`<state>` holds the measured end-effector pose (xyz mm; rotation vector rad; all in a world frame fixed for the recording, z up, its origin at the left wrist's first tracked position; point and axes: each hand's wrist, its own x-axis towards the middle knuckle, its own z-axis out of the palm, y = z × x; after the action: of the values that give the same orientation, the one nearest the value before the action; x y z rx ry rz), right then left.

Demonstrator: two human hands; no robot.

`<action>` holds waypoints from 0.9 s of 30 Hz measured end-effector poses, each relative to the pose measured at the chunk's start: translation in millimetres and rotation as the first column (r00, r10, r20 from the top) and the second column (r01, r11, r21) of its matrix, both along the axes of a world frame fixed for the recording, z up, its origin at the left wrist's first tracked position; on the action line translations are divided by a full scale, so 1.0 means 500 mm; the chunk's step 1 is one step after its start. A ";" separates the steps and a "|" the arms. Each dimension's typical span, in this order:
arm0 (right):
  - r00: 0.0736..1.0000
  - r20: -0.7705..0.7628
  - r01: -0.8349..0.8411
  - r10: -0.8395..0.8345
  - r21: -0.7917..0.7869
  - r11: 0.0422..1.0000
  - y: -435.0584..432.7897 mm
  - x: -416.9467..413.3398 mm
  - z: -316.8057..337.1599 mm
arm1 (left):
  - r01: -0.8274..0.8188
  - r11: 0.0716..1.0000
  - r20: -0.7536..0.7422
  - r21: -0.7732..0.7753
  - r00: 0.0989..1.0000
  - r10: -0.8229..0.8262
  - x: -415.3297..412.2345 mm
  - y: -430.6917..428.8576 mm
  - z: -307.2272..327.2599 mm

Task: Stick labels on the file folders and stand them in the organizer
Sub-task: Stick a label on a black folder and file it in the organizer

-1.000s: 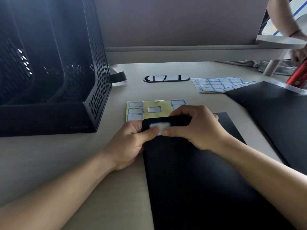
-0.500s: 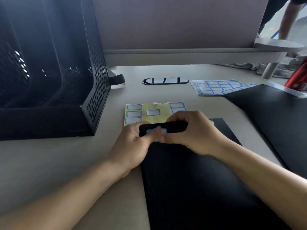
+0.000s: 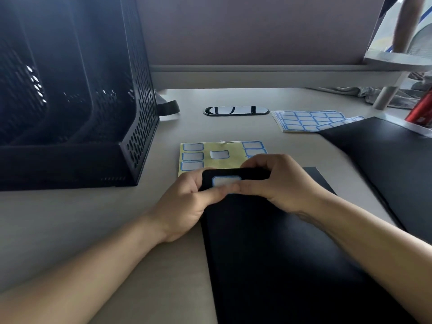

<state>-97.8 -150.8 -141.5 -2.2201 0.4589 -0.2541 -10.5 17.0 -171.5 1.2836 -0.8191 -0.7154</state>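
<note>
- My left hand and right hand are close together, thumb tips nearly meeting. Each pinches the far edge of the black file folder, fingers curled over the edge and thumbs on top.
- Both thumbs press the near edge of a blue-bordered label at the folder's far-left corner. What shows of it looks flat; the strip under my thumbs is hidden.
- The folder lies flat on the desk, its far edge over a yellow label sheet with several labels gone.
- Step in hand, as I judge it: rubbing the label down, nearly done for this folder.
- Next move calls for releasing the label, lifting the folder upright and carrying it left into the black mesh organizer, clearing its front lip. The slots are too dark to tell what they hold.
- To my right, a second black folder overlaps a stack of label sheets. It shows no label and is probably next.
</note>
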 end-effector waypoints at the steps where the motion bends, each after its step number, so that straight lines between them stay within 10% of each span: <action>1: 1.000 0.010 -0.008 0.008 0.001 1.000 0.000 0.000 0.001 | 0.000 1.000 -0.017 0.004 1.000 0.000 0.001 -0.001 0.000; 19: 0.999 0.025 -0.039 0.040 -0.032 0.999 -0.019 0.005 -0.005 | -0.127 0.990 -0.131 0.067 0.982 0.135 0.001 -0.008 -0.009; 27: 0.999 0.046 -0.007 0.008 -0.026 1.000 -0.018 0.004 -0.009 | -0.182 0.982 0.088 0.058 0.980 0.177 0.010 -0.012 -0.008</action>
<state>-95.7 -159.7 -145.9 -2.2364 0.4244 -0.3079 -5.3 11.0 -175.8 1.4345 -0.7398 -0.5519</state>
